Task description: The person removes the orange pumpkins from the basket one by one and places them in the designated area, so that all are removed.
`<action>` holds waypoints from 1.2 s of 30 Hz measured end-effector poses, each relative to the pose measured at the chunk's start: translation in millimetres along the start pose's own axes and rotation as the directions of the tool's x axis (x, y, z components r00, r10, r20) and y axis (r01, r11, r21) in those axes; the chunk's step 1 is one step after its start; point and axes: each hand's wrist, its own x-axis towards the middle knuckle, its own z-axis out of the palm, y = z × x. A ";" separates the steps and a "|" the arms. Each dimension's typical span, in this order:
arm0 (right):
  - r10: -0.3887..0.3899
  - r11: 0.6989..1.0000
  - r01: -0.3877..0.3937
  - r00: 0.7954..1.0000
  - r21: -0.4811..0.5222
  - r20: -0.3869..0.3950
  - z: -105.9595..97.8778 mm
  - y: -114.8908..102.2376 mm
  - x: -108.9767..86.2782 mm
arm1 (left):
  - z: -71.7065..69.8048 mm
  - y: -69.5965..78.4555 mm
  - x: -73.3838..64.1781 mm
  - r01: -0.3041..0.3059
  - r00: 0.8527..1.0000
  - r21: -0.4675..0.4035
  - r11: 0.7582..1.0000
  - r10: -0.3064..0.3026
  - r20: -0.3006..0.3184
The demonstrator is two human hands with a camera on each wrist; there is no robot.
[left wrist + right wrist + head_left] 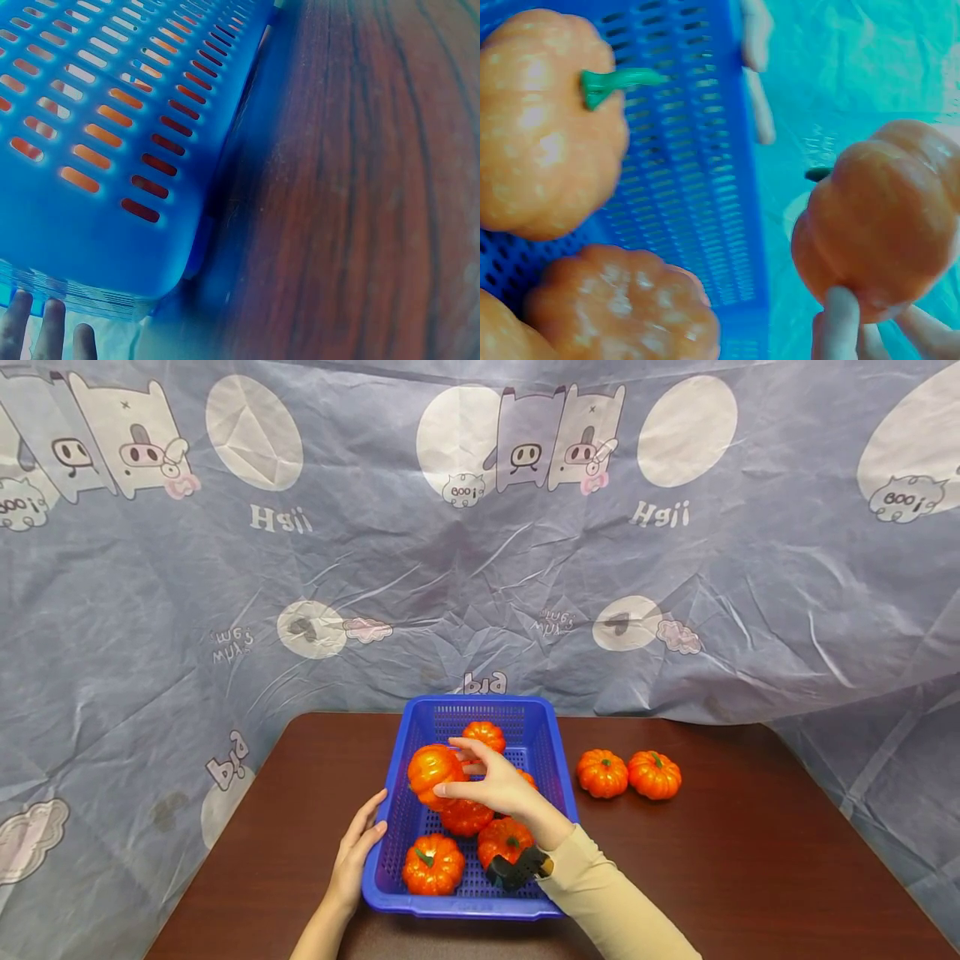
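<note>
My right hand (489,783) grips a small orange pumpkin (433,774) between thumb and fingers, above the left half of a blue plastic basket (471,906). In the right wrist view the held pumpkin (885,217) shows a dark stem, with thumb and fingertips at its lower side. Several more pumpkins lie in the basket, among them one with a green stem (433,865) at the near left and one (483,737) at the far end. My left hand (352,856) rests against the basket's left side, its fingers at the rim; in the left wrist view only its fingertips (51,326) show.
Two pumpkins, one (602,773) beside the other (655,775), sit on the dark brown table (720,860) to the right of the basket. A grey printed cloth (480,560) hangs behind the table and along both sides.
</note>
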 end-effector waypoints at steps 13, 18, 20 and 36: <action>-0.049 0.979 0.078 0.987 0.187 -0.155 -37.3 -10.5 -12.7 | 0.4 -0.6 -0.5 0.008 1.000 0.019 1.000 -0.008 0.004; -0.055 0.961 0.103 0.981 0.257 -0.188 -54.5 -8.8 -20.6 | 0.4 0.4 -0.6 -0.007 1.000 0.001 1.000 0.007 0.004; -0.056 0.954 0.113 0.977 0.277 -0.204 -60.7 -7.4 -24.4 | 0.3 0.6 -0.8 -0.008 1.000 0.004 1.000 0.007 0.006; -0.037 0.892 0.182 0.942 0.414 -0.334 -94.9 15.5 -64.1 | -0.9 -1.8 -0.3 0.002 1.000 0.060 0.998 -0.002 0.004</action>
